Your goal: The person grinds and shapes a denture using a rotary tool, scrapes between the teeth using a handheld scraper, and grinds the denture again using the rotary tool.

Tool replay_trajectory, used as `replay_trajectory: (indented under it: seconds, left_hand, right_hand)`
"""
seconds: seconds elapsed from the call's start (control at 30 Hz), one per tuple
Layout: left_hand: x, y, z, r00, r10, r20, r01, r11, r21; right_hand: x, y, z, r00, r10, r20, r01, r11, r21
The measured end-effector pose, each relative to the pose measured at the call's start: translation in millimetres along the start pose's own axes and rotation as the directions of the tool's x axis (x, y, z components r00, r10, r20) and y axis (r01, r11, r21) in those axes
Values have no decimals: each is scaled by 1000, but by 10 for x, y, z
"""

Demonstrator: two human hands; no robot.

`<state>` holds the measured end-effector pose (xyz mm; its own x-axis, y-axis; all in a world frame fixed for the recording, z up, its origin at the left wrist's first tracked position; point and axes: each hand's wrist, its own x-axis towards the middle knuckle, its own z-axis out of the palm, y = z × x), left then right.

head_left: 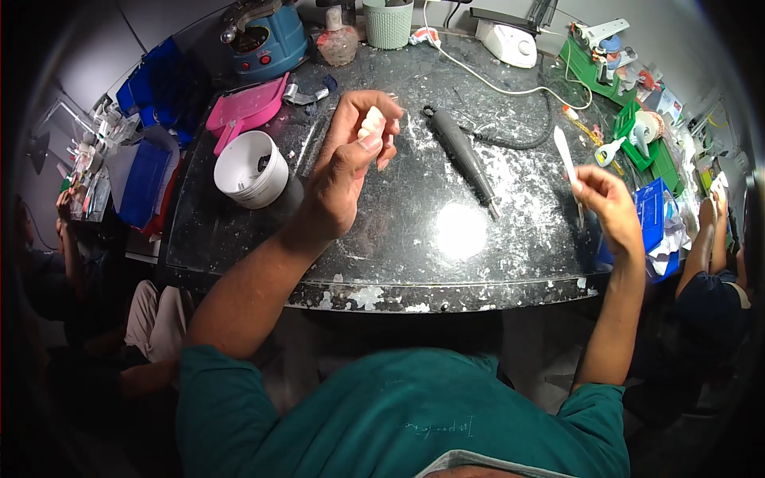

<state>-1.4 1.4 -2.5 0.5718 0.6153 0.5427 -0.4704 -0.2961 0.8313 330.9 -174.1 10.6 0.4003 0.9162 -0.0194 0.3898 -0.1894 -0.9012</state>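
My left hand [339,179] is raised above the left-middle of the dark table. Between its thumb and fingers it grips a small cream-coloured row of dental teeth [372,122], partly covered by the fingers. Off to the right, my right hand [612,203] pinches the lower end of a slim white spatula-like tool [562,150], whose broad blade points up and away. The two hands are well apart. On the tabletop between them lies a black rotary handpiece [460,153], its metal tip toward me and its cord running off to the far right.
A white tub [249,171] and pink dustpan [247,113] are at the left, a blue machine [275,48] behind. Along the back stand a pale green basket [388,25] and white control unit [508,44]. A blue basket [651,215] borders the table's right. People sit on both sides.
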Motion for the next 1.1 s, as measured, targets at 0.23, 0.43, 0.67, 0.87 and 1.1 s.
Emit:
replay_trajectory:
  seconds: [0.23,0.43,0.67,0.87,1.1]
  left_hand:
    - [-63,-39,-20,997,-57,44,57,998,-3]
    - [-84,-67,78,999,50,3,-50,998,44]
    - [-128,-111,154,996,58,-64,-54,997,61]
    - [-123,-96,168,997,63,-52,-60,996,62]
    - [-139,-129,131,975,220,-15,-215,964,156]
  right_hand:
    - [317,-765,1069,881,-471,43,200,453,869]
    - [249,-920,1557,758,-649,-69,488,493,721]
    - [150,-675,1654,442,-896,32,843,428,327]
    - [160,-681,1641,299,-954,34,941,301,157]
    - [30,-689,1737,345,-939,7,918,339,208]
